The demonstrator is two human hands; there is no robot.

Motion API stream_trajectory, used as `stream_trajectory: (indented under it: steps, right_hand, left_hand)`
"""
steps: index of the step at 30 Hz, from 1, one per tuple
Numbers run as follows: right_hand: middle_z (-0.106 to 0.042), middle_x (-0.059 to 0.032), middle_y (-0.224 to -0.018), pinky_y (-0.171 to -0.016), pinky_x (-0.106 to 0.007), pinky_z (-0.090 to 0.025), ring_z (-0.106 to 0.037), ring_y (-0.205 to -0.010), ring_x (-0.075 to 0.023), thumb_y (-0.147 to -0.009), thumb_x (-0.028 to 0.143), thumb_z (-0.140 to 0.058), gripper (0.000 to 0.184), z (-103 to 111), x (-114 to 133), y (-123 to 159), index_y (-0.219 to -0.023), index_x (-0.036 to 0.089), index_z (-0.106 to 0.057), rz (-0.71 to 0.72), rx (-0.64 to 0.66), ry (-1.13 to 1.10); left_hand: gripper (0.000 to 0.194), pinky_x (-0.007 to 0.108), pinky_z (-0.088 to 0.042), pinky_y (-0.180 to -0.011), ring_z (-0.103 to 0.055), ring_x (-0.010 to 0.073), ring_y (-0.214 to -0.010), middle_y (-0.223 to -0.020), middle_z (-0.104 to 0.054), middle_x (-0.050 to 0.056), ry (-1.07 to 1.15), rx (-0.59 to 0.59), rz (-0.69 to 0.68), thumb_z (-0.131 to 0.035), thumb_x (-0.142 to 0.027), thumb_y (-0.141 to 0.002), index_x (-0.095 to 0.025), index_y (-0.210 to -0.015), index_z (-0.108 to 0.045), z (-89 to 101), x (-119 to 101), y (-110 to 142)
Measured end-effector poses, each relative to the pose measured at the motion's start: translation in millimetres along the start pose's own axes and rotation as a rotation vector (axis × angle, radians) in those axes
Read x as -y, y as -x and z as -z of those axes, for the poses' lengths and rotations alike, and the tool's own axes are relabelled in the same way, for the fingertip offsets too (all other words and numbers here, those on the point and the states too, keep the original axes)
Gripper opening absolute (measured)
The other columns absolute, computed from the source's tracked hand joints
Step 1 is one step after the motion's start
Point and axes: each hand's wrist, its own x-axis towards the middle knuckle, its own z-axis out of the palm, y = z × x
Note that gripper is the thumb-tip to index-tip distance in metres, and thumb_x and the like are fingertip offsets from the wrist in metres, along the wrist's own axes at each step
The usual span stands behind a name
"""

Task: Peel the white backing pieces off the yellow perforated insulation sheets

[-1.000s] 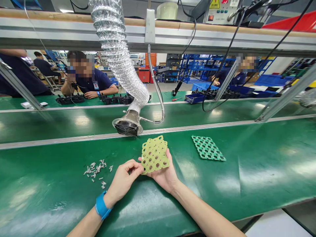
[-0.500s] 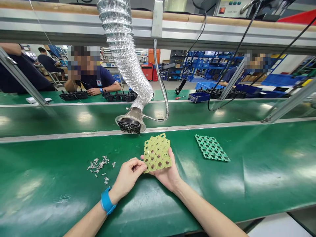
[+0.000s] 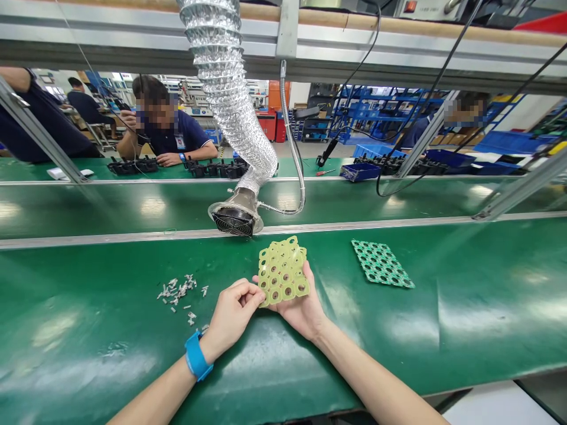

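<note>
A yellow-green perforated panel point(image 3: 283, 273), with rows of round holes and a scalloped outline, is held tilted above the green bench; it looks like more than one sheet layered together. My right hand point(image 3: 303, 310) supports it from below and along its right edge, its fingers mostly hidden behind. At the lower left corner, my left hand point(image 3: 239, 301) pinches the panel between thumb and fingers; whether a small part is also in that pinch cannot be seen. Small grey-white pieces point(image 3: 177, 290) lie scattered left of my left hand. Off to the right rests a green perforated circuit-board panel point(image 3: 382, 264).
A fume-extraction hood point(image 3: 237, 212) on a silver flexible duct point(image 3: 228, 88) hangs just beyond the panel. Metal rails point(image 3: 283, 229) cross the bench. Across it, a person point(image 3: 172, 130) sits by black parts point(image 3: 217, 169); a blue bin point(image 3: 361, 171) stands farther right.
The view has shifted slightly. Both hands keep nearly the same hold on the yellow-green panel. Across the bench, the seated person's head has leaned a little.
</note>
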Motion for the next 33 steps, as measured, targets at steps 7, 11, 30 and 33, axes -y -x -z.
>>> stream_trajectory:
  steps: [7,11,30,33]
  right_hand:
    - [-0.071,-0.0165,-0.108,-0.098,-0.051,-0.04,-0.065,-0.101,-0.0296,-0.087,0.073,-0.036,0.074,1.8,-1.3,0.2,-0.13,0.015,-0.051,0.0,-0.007,-0.013]
    - [-0.071,-0.0164,-0.108,-0.098,-0.051,-0.04,-0.065,-0.099,-0.0291,-0.086,0.073,-0.038,0.073,1.9,-1.3,0.5,-0.128,0.015,-0.053,0.007,-0.002,-0.01]
    - [-0.07,-0.0162,-0.11,-0.098,-0.052,-0.04,-0.063,-0.105,-0.031,-0.083,0.073,-0.044,0.073,1.5,-0.7,1.2,-0.127,0.016,-0.054,0.032,-0.006,0.027]
    - [-0.07,-0.0163,-0.11,-0.098,-0.052,-0.041,-0.063,-0.105,-0.0309,-0.082,0.073,-0.047,0.073,-0.1,0.2,1.4,-0.127,0.016,-0.054,0.027,-0.012,0.025]
  left_hand:
    - [0.03,0.023,-0.035,-0.053,-0.045,0.0117,-0.056,-0.064,-0.05,0.0,-0.018,-0.032,-0.023,-0.056,-0.039,-0.083,-0.017,-0.064,-0.065,-2.9,3.1,1.9]
    - [0.029,0.023,-0.035,-0.052,-0.045,0.0113,-0.055,-0.063,-0.05,0.0,-0.026,-0.055,-0.03,-0.056,-0.037,-0.082,-0.016,-0.064,-0.064,-4.1,3.3,2.6]
    - [0.03,0.022,-0.035,-0.051,-0.044,0.0115,-0.054,-0.061,-0.05,0.0,-0.036,-0.058,-0.029,-0.055,-0.039,-0.081,-0.017,-0.063,-0.065,-3.3,-0.5,2.7]
    - [0.03,0.022,-0.034,-0.051,-0.043,0.0115,-0.054,-0.061,-0.049,0.0,-0.044,-0.049,-0.035,-0.055,-0.038,-0.082,-0.017,-0.063,-0.065,-2.3,-1.4,2.6]
